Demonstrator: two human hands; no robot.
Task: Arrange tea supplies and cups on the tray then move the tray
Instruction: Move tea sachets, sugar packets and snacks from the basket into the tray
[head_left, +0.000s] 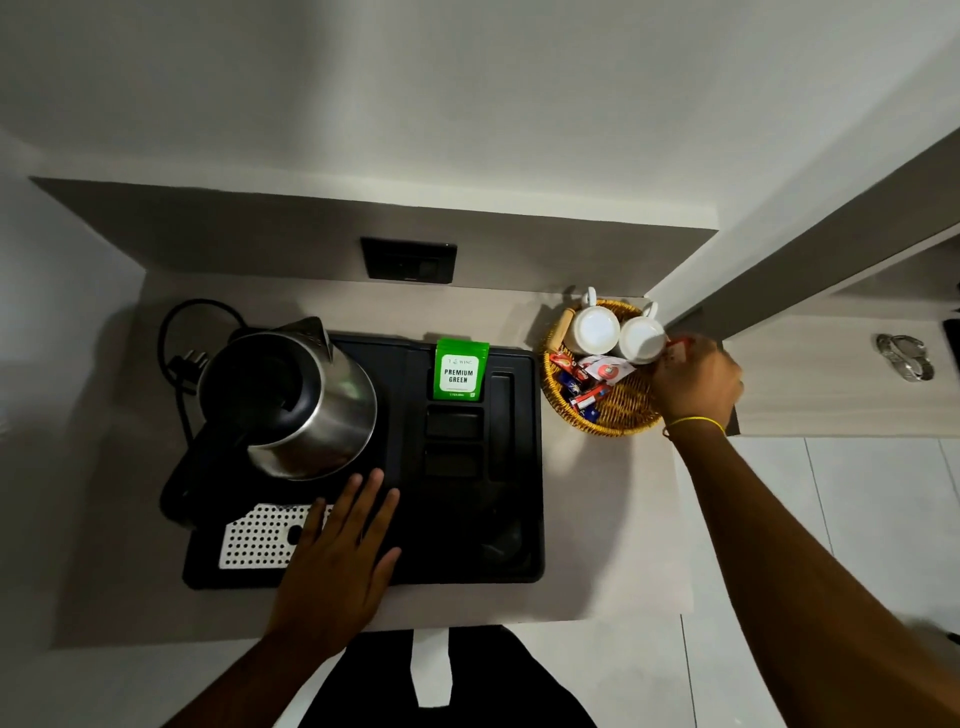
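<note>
Right hand (696, 382) reaches into the round woven wicker basket (618, 415), fingers closed on something red and small that I cannot identify.

Left hand (345, 540) lies flat and open on the black moulded plastic tray (524, 467). On that tray sit only the steel kettle (306, 400) and green tea packets (460, 370); two white ceramic cups (618, 330) and the sachets wait in the basket just right of it, so most arranging, and the move, remain.
</note>
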